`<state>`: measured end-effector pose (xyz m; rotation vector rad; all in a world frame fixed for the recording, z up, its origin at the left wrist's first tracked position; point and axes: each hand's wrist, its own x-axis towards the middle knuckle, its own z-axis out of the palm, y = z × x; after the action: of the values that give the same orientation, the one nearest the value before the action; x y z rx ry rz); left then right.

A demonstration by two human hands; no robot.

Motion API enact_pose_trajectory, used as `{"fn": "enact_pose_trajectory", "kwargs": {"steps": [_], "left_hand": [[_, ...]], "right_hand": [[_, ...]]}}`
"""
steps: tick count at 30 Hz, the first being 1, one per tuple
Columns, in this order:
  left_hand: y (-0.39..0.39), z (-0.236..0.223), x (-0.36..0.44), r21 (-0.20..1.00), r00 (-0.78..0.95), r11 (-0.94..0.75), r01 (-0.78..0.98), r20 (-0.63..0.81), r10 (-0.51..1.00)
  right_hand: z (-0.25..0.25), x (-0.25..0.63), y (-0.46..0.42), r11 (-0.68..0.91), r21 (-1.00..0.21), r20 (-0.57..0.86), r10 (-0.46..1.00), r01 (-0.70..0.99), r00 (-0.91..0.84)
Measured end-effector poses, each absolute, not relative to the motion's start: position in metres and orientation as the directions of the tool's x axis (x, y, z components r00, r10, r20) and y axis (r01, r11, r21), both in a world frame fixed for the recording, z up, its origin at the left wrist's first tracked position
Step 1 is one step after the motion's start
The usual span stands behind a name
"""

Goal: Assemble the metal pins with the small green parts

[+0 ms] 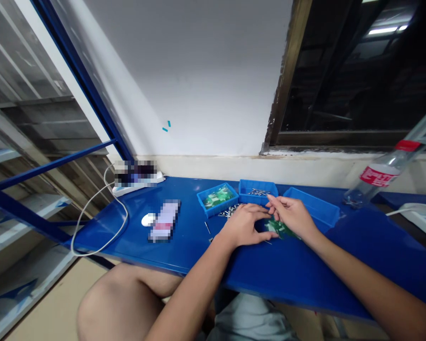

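We see two bare hands close together over a smooth, glossy blue tabletop [262, 272]. The left hand [246, 225] arches with its thumb spread wide from the curved fingers; we cannot tell whether its fingertips grip anything. The right hand [289, 211] is narrower, its fingers bent and drawn toward the thumb, and again we cannot make out what, if anything, lies between them. Under and between the hands we find a loose heap of translucent green pieces [283, 230], irregular in outline, lying directly on the table. Just beyond the left hand, shiny slender metal pins [229, 211] spill in a tangled pile, and one slim rod [208, 228] lies apart to the left.

Behind, we have three shallow blue plastic trays with straight walls: the left tray [220, 209] filled with more green pieces, the middle tray [246, 193] with metal pins, and the right tray [321, 209] showing a smooth, bare floor. Farther right we notice a clear plastic bottle [379, 176] with a red cap, and well to the left a flat white disc [148, 219], rounded and pale.
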<state>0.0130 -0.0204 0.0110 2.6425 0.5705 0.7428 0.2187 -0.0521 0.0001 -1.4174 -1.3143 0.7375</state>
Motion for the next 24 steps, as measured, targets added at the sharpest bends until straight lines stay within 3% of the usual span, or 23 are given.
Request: {"fn": "enact_pose_trajectory", "kwargs": {"steps": [9, 24], "left_hand": [[-0.0171, 0.0121, 0.0141, 0.315, 0.868, -0.896, 0.314, 0.287, 0.405], [-0.0160, 0.0101, 0.0126, 0.393, 0.773, -0.854, 0.341, 0.400, 0.493]], "right_hand": [[0.0071, 0.2140, -0.0621, 0.164, -0.903, 0.254, 0.949, 0.396, 0.186], [-0.0023, 0.2205, -0.0588, 0.214, -0.877, 0.322, 0.926, 0.430, 0.196]]}}
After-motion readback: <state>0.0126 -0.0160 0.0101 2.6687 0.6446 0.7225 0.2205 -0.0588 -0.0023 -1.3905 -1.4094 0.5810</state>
